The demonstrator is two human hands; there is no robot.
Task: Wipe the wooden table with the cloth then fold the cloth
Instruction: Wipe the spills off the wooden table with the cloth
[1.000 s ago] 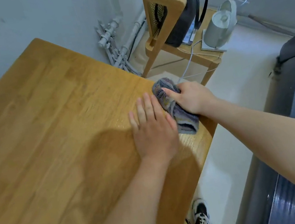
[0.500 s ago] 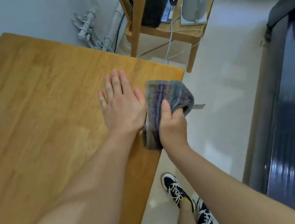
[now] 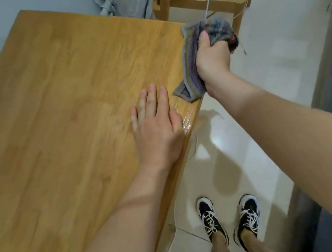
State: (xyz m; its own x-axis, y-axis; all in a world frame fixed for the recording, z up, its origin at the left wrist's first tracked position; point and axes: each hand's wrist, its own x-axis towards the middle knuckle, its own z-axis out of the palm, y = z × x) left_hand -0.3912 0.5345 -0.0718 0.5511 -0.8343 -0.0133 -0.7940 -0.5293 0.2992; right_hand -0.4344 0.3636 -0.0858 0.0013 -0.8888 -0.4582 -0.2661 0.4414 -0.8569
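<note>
I see both forearms bare, no sleeves, no watch or rings on the left hand (image 3: 157, 131) or the right hand (image 3: 212, 60). Down below, bare shins above black trainers (image 3: 211, 220) with white laces and white toe trim.

A light-brown wooden table (image 3: 65, 112) with a plank-patterned top stands against the wall. A crumpled grey, purple-striped cloth (image 3: 193, 65) hangs over its right edge, lower corner touching the tabletop.

The broad light-brown wooden table top (image 3: 57, 105) lies bare leftward; a flat left hand (image 3: 156, 125) and bunched grey-purple striped cloth (image 3: 191, 63) crowd its right edge.
</note>
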